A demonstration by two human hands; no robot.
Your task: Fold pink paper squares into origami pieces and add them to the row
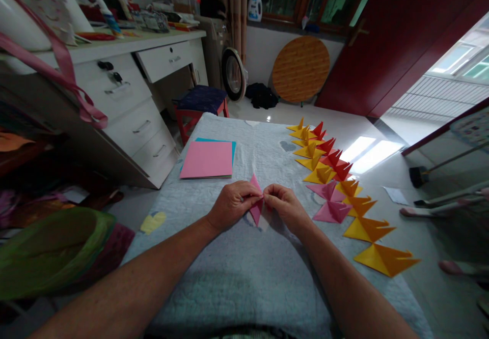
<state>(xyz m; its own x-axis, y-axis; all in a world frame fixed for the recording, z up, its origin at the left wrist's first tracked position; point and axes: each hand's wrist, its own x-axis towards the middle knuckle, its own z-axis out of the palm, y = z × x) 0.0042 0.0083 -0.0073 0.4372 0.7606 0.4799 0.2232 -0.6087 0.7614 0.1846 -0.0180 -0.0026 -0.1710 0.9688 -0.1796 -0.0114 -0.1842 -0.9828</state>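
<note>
1. The left hand (229, 204) is pinching a slender, folded pink paper piece (255, 218) from its left side; its grip is closed, with thumb and fingertips meeting on the paper near the middle.
2. The right hand (288, 207) is pressing thumb and fingertips together at the piece's right side, its grip also closed on the paper, just beside the left fingertips.
3. The piece is lying around the middle of the cloth-covered tabletop (214, 273), between the two hands. Whether it is touching the cloth is hard to tell.
4. Its long axis is running between the far and near edges, leaning only slightly. One sharp tip is pointing toward the far edge, the other toward the near edge.
5. Along the right edge, many winged paper shapes are sitting in slanting rows, looking fully folded: yellow paper shapes (310, 151) and red paper shapes (341, 165) toward the far right corner, two pink paper shapes (332, 212) nearer, and orange-yellow paper shapes (385, 260) running down toward the near right corner.
6. The held piece is looking only partly shaped, its narrow form lacking their spread wings.
7. Toward the far left corner, a flat pink paper sheet (208, 160) is lying over a blue paper sheet (234, 151), both appearing unfolded.
</note>
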